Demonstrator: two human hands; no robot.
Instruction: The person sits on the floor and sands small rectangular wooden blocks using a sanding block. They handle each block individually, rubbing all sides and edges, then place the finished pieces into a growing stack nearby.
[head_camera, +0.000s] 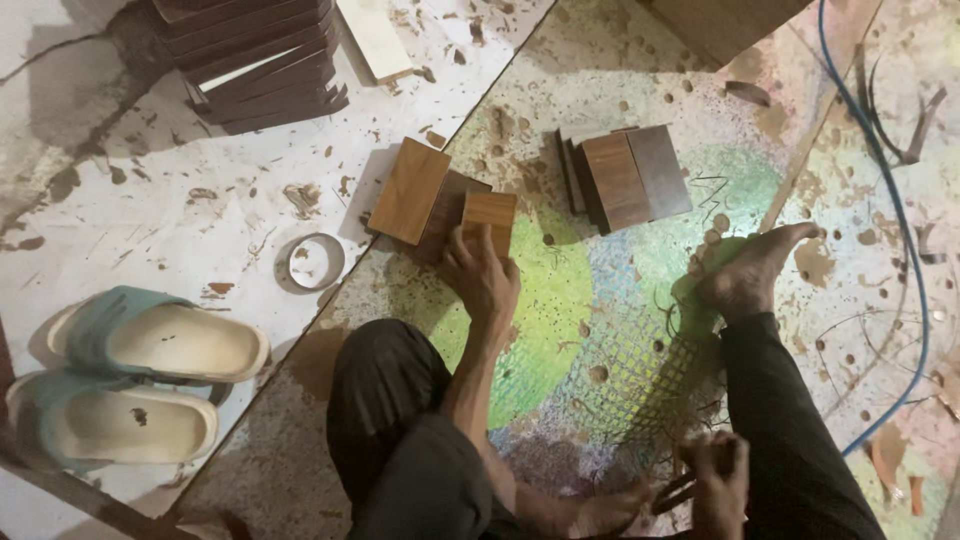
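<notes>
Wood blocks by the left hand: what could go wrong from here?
1. The left hand grips one small wood block in a leaning cluster; pulling it could tip the tilted block beside it.
2. The right hand works close to the bare foot, so whatever it holds might catch the green mesh.
3. The blue cable loops nearby, a possible snag.

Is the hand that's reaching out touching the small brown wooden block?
Touching. The head view shows the left hand with its fingers laid over the near edge of the small brown rectangular wooden block, no gap between them.
</notes>
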